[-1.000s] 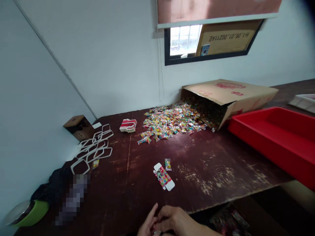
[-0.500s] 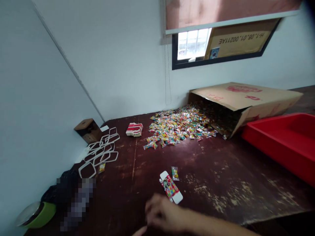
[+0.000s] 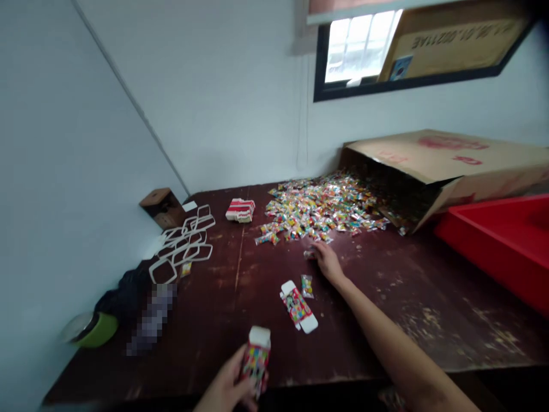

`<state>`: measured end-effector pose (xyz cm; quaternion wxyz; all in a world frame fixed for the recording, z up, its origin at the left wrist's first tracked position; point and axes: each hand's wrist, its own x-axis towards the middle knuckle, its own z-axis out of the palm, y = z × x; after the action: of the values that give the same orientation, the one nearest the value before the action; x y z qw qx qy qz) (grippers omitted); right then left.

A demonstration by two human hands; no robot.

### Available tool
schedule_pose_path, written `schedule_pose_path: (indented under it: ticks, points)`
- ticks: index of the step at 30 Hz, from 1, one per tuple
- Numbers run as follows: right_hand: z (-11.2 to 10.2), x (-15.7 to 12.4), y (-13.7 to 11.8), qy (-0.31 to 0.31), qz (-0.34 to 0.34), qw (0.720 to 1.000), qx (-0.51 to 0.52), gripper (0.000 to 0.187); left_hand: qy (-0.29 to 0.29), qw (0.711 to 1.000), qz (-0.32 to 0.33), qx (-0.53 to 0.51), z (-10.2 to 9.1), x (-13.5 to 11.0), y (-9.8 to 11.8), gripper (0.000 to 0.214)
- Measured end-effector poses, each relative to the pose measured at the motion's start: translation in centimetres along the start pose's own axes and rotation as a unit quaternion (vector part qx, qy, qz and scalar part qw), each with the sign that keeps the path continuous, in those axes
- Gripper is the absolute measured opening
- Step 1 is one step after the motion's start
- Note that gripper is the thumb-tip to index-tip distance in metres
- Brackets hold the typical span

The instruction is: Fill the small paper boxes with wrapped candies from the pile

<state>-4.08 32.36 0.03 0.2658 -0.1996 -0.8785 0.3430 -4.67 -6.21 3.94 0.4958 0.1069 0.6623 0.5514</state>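
My left hand (image 3: 231, 382), at the table's front edge, is closed around a small colourful candy box (image 3: 257, 361) whose white top flap sticks up. Farther out, my right hand (image 3: 329, 262) has its fingers closed on a small candy packet (image 3: 309, 253), just in front of a heap of clear-wrapped candy packets (image 3: 317, 206). Between the two hands a flattened-looking candy box (image 3: 297, 307) lies on the table with white flaps out at both ends. One more candy packet (image 3: 307, 286) lies beside its upper end.
A cardboard carton (image 3: 446, 151) lies on its side behind the heap, with a red tray (image 3: 493, 240) at right. A stack of red-and-white cartons (image 3: 241, 210) sits at the back. White frames (image 3: 163, 271), a brown box (image 3: 163, 208) and a green container (image 3: 100, 331) line the left wall.
My right hand has moved from the front of the table out to the heap's near edge and onto a packet. My left hand has come into view with a candy box. The view has shifted.
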Motion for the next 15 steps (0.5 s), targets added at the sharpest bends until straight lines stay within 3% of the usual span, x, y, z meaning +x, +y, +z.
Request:
schedule_pose_path:
  ticks: [3,6,8,11,15]
  points:
    - [-1.1,-5.3,-3.3,-0.021,0.007,0.996,0.088,0.034,-0.01,0.996,0.027,-0.083,3.2,2.7,0.6,0.069]
    - [-2.6,-9.6,-7.9,-0.152,-0.039,0.966,0.207,0.022,-0.049,0.993,0.038,-0.098,6.1,4.5,1.4,0.065]
    - [-3.7,-11.0,-10.1,-0.172,-0.053,0.97,0.16,0.014,-0.085,0.991,0.038,-0.099,7.4,4.9,1.5,0.07]
    - [-5.1,-11.1,-11.1,-0.128,-0.051,0.989,0.048,0.017,-0.13,0.987,0.038,-0.09,8.3,4.4,1.2,0.067]
    - [-5.3,-11.6,-11.2,-0.183,-0.131,0.973,0.054,0.018,-0.123,0.987,0.043,-0.096,8.1,3.3,1.1,0.062]
